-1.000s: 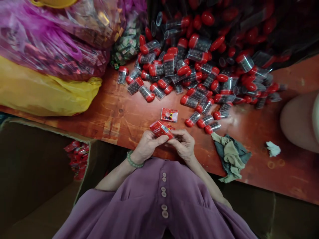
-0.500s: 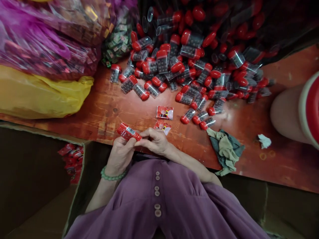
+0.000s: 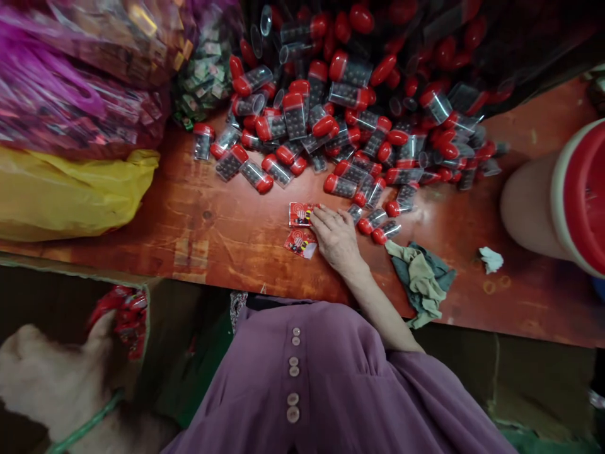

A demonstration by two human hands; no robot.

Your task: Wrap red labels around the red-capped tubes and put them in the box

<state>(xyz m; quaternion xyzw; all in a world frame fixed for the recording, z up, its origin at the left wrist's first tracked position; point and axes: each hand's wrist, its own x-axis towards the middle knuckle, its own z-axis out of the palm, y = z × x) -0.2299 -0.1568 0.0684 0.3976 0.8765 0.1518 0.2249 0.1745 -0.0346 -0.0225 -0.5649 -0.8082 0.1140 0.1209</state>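
My right hand lies palm down on the table with fingers stretched out, its fingertips touching the right edge of a small stack of red printed cards. Just in front of that stack lies another red printed card, slightly turned. At the lower left, my left hand, with a green bracelet at the wrist, is smeared by motion over a cardboard box. Its thumb stands apart from the other fingers, close to red shiny packets inside the box.
Many red-capped clear tubes with dark beads are heaped across the table's back. Filled plastic bags stand at the left. To the right are a crumpled cloth, a white scrap and a red-lidded tub.
My left hand has moved from the table front down left over the box, away from my right hand. The red packet both hands held is gone from there. My right hand has reached the cards.
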